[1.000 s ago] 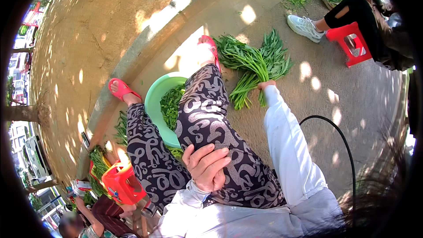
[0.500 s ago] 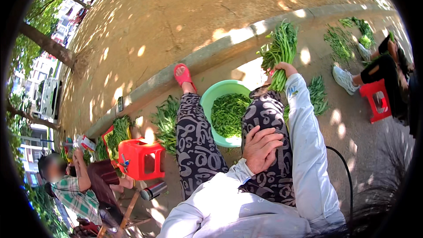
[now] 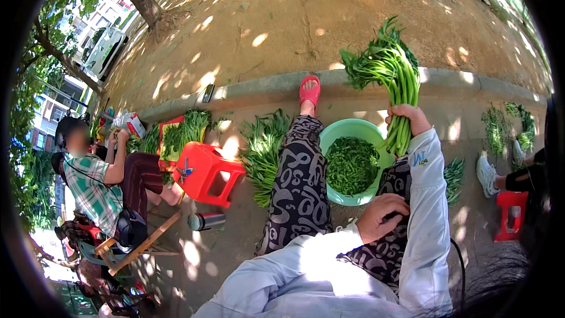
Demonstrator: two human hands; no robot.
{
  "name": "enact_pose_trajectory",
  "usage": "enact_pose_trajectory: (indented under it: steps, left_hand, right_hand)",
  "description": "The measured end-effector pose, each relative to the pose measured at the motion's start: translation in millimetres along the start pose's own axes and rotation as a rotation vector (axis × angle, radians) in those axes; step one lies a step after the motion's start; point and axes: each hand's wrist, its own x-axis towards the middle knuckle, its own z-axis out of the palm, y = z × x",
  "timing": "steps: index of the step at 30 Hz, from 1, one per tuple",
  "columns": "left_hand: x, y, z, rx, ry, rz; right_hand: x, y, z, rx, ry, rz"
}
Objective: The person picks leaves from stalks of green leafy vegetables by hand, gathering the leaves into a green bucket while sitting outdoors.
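My right hand is wrapped round the stems of a bunch of long-stemmed leafy greens. Its leaves point away from me, and the cut stem ends hang by the right rim of a light green basin. Short chopped green pieces lie inside that basin, between my legs. My left hand rests on my right thigh, fingers bent and slightly apart, with nothing visible in it.
More greens lie left of my leg and right of the basin. A red stool and a metal flask stand left, near a seated person. Another person's shoe and red stool are right. A kerb runs ahead.
The view has turned, shifting the scene. My right hand has brought the bunch nearer the basin, its stems now by the rim. My left fingers, stretched out before, are more bent.
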Motion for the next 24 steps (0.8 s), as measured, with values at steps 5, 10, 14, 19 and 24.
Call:
enact_pose_trajectory:
  steps: [5,10,14,19,24]
  left_hand:
    - [-11,-13,-80,-0.532,0.339,-0.595]
    - [-18,-32,-111,-0.43,0.29,-1.011]
    - [-28,-69,-121,-0.352,0.216,-0.953]
    - [-10,-46,-113,-0.77,0.249,-0.757]
    - [-17,-61,-102,-0.897,0.531,-0.754]
  right_hand:
    - [-15,45,21,-0.246,0.036,0.012]
    - [-25,112,29,-0.579,0.283,-0.269]
    - [-47,110,35,-0.982,0.386,-0.203]
    - [-62,129,46,-1.341,0.375,-0.237]
    - [-74,171,57,-1.613,0.294,-0.426]
